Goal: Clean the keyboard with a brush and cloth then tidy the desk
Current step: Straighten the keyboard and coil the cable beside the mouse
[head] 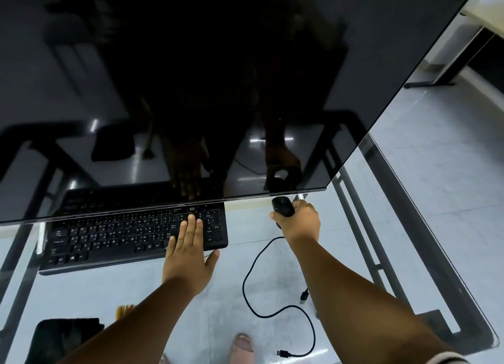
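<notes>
A black keyboard (114,238) lies on the glass desk (114,292), its far edge under the monitor. My left hand (188,251) rests flat on the keyboard's right end, fingers straight. My right hand (300,221) grips a black mouse (282,206) just below the monitor's right corner. A black cloth (62,336) lies at the desk's near left. Orange bristles of a brush (124,310) show beside my left forearm, which hides the remainder of it.
A large dark monitor (191,90) fills the upper view and reflects both hands. A loose black cable (272,303) curls across the glass on the right, both plugs free. The desk's right edge (436,254) runs diagonally. A foot in a sandal (242,347) shows through the glass.
</notes>
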{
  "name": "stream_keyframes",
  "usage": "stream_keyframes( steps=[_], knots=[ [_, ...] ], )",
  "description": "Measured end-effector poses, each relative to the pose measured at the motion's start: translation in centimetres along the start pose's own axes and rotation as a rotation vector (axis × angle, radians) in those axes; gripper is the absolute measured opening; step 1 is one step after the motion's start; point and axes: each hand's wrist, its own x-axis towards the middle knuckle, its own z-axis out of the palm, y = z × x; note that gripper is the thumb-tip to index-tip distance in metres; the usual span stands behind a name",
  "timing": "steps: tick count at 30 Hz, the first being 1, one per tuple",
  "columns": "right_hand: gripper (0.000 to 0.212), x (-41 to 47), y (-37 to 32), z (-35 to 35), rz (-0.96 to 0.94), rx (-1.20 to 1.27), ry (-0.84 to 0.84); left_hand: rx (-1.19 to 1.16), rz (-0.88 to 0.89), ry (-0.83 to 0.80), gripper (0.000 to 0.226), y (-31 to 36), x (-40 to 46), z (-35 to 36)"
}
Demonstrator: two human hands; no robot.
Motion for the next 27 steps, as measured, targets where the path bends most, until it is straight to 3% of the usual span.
stream_keyframes(
  steps=[6, 10, 13, 15, 17, 24, 27],
  knots=[
    [0.064, -0.4, 0.3, -0.4, -0.024, -0.008, 0.017, 0.002, 0.011, -0.017, 0.08, -0.2, 0.0, -0.1],
    [0.02, -1.9, 0.7, -1.6, -0.274, 0.067, 0.064, -0.054, 0.04, 0.004, 0.075, -0.6, -0.2, -0.3],
    [0.028, -3.3, 1.7, -1.6, -0.5, -0.014, -0.214, -0.103, 0.064, 0.022, 0.069, -0.8, -0.7, -0.4],
    [0.033, -4.3, 2.3, -1.2, -0.554, -0.097, -0.402, -0.127, 0.077, 0.028, 0.065, -0.9, -1.1, -0.5],
    [0.031, -4.9, 2.8, -0.7, -0.572, -0.133, -0.472, -0.139, 0.1, 0.034, 0.061, -1.1, -1.7, -0.4],
    [0.009, -6.0, 2.1, -0.3, -0.572, -0.18, -0.398, -0.264, 0.166, 0.033, 0.038, -1.5, -4.1, 0.3],
    [0.008, -6.7, 1.2, -0.4, -0.553, -0.064, -0.335, -0.657, 0.024, -0.132, 0.03, -0.6, -5.1, -0.2]
  ],
)
